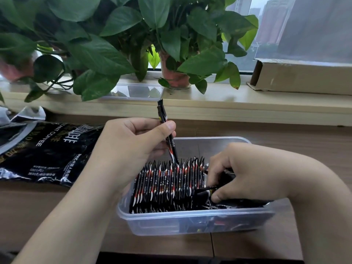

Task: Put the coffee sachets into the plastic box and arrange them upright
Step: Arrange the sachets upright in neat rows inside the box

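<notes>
The wooden desk (57,206) fills the lower half of the view, and a pale sill (209,103) runs along its far edge. Leafy potted plants (114,35) stand on the sill and spread across the upper left. A long carton (304,77) lies on the sill at the right.

A black coffee bag (47,153) lies flat on the desk at the left, just beside the box (190,216). The box is clear plastic and sits on the desk near the front edge.

The left hand (131,147) is raised over the box's left part. Its thumb and fingers pinch one sachet (163,115) that stands nearly upright, its lower tip touching the top of the row (167,183).

The right hand (242,172) reaches into the right end of the box, with its fingers curled around a dark sachet (205,189) that lies slanted against the row's end.

A clear lid (133,92) rests on the sill between the pots.

The row of sachets stands on edge, packed close, across the left and middle of the box. A few loose sachets (238,203) lie flat under the right hand.
</notes>
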Action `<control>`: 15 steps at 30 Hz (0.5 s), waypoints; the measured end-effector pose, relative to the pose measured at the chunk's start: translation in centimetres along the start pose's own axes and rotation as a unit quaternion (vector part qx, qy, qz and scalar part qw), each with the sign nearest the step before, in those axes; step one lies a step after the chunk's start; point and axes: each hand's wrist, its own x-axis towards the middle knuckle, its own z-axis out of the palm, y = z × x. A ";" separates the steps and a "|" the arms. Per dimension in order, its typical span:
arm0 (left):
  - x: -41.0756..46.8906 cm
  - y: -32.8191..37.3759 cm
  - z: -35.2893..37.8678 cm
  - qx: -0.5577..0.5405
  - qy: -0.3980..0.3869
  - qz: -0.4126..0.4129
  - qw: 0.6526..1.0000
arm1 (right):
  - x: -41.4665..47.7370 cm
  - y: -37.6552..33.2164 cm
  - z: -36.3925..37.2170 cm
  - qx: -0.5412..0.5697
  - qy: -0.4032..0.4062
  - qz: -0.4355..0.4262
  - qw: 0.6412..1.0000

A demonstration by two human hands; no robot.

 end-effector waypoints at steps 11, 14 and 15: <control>-0.2 0.3 0.0 -0.011 0.002 0.005 1.000 | 0.3 -0.3 -1.0 0.235 0.272 -0.030 0.933; -0.4 0.5 0.1 -0.025 -0.004 0.005 1.000 | 0.5 -1.3 -0.7 0.263 0.389 -0.007 0.883; -0.5 0.5 0.1 -0.037 -0.011 0.001 0.999 | 0.5 -1.7 -0.5 0.241 0.425 -0.006 0.872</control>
